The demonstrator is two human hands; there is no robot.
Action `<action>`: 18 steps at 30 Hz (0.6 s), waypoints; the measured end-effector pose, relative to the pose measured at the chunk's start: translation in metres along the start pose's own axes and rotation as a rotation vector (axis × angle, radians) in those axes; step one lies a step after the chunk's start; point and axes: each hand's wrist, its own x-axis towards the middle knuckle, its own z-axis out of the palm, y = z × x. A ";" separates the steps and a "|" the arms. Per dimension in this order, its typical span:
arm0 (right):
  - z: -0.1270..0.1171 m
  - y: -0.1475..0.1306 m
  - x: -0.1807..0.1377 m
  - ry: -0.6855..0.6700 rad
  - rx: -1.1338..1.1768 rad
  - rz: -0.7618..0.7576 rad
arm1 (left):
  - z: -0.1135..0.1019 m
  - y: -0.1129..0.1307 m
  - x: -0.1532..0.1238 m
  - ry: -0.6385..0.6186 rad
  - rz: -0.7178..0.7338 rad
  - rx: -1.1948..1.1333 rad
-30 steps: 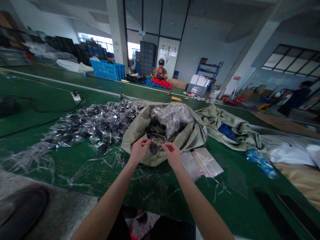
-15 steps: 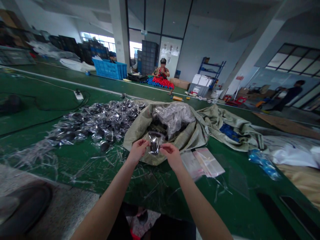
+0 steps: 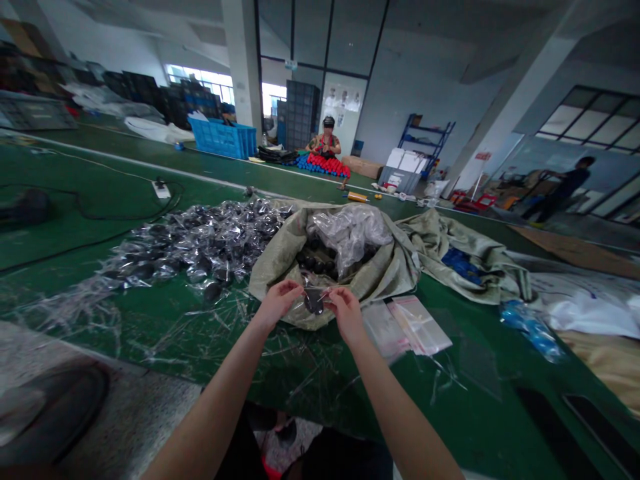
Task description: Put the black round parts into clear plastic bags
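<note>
Between my hands hangs a clear plastic bag (image 3: 314,301) with a dark round object inside. My left hand (image 3: 283,298) pinches its left upper corner, and my right hand (image 3: 343,303) pinches the right one. Just beyond is an open woven sack (image 3: 273,263) with its rim rolled down. Dark round pieces (image 3: 317,263) and crumpled clear plastic (image 3: 353,230) lie inside it. To the left spreads a heap of bagged dark pieces (image 3: 200,233). Flat clear bags (image 3: 419,325) lie on the green table (image 3: 345,387) by my right forearm.
Thin plastic strips (image 3: 195,340) litter the table's near side. A second woven sack (image 3: 480,257) holds blue items, with a blue bundle in plastic (image 3: 530,330) nearby. Two dark flat objects (image 3: 600,427) lie at right. A power strip (image 3: 161,190) sits left. Farther back, a person (image 3: 326,141) sits behind red and blue pieces.
The bag's upper edge has come down and is now stretched between my fingers, so the bag looks shorter. More dark pieces in the sack show behind it.
</note>
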 end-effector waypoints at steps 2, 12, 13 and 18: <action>0.000 -0.001 -0.001 -0.016 -0.008 0.013 | 0.001 0.002 -0.001 0.006 0.023 -0.015; -0.003 0.005 -0.001 -0.013 0.027 0.010 | 0.021 -0.005 -0.004 0.064 0.037 -0.201; -0.003 0.005 -0.001 -0.016 0.014 -0.007 | 0.022 -0.005 -0.004 0.058 0.032 -0.202; -0.005 0.007 -0.001 0.039 0.014 -0.037 | 0.020 -0.006 -0.005 0.083 0.041 -0.189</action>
